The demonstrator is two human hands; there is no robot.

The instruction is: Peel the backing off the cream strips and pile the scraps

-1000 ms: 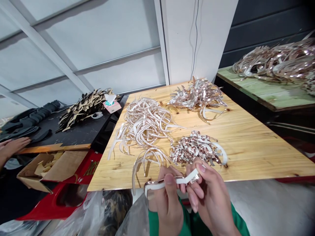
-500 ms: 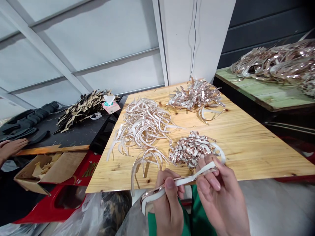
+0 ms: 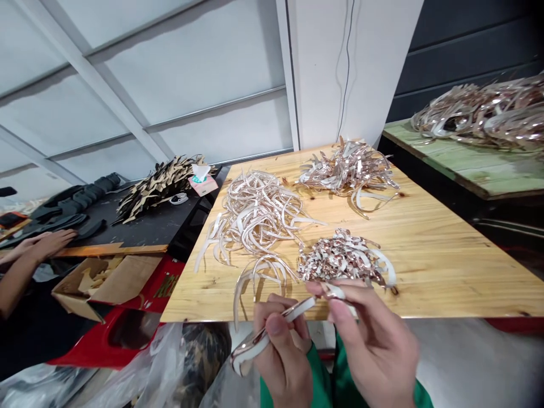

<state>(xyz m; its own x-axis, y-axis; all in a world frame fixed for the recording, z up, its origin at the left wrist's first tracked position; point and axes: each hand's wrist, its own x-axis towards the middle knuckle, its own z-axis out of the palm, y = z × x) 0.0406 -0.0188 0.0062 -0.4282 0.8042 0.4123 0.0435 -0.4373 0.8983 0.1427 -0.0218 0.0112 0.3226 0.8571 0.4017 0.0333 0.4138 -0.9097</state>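
One rose-gold-and-white strip (image 3: 302, 309), before the near edge of the bench (image 3: 442, 272), long axis rising from lower left to upper right. Left hand (image 3: 283, 347): fingers pinching mid-length. Right hand (image 3: 372, 334): fingers pinching near the upper end.

"What colours has the thin, glossy, curved strip (image 3: 302, 309)?"
"White, with shiny rose-gold."
"And the flat, honey-coloured wooden table (image 3: 446, 277)?"
"Streaked with grain, spotted with dark brown knots."
"The small, boxy tissue packet (image 3: 203, 186)?"
"Pink, with a teal patch."
"The long cloth sleeve (image 3: 319, 379)?"
"Plain green."
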